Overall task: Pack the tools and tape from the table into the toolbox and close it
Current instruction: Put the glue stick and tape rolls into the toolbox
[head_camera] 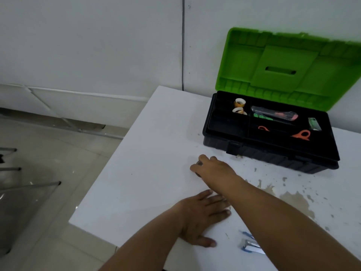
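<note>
**Right hand closes over something small; a blue-and-silver tool waits near the table edge**

Clearly the right hand [213,169] is reaching across the body, fingers curled down onto the white table [148,173] and bunched around a small dark object that barely peeks out between them; what it is cannot be told. The left hand [203,216] lies flat, palm down, fingers spread and holding nothing, just beneath the right forearm.

Beyond and to the right of the curled hand stands the black toolbox with its green lid [289,61] propped open against the wall. Its tray already holds two rolls of yellowish tape [239,107], a bagged tool and orange-handled pieces.

One shiny blue-and-silver tool [252,246] lies near the table's front edge, partly hidden under the right forearm, its long axis running roughly left-right. It sits just beside the left hand's thumb side, so that hand is probably the nearer one.
</note>
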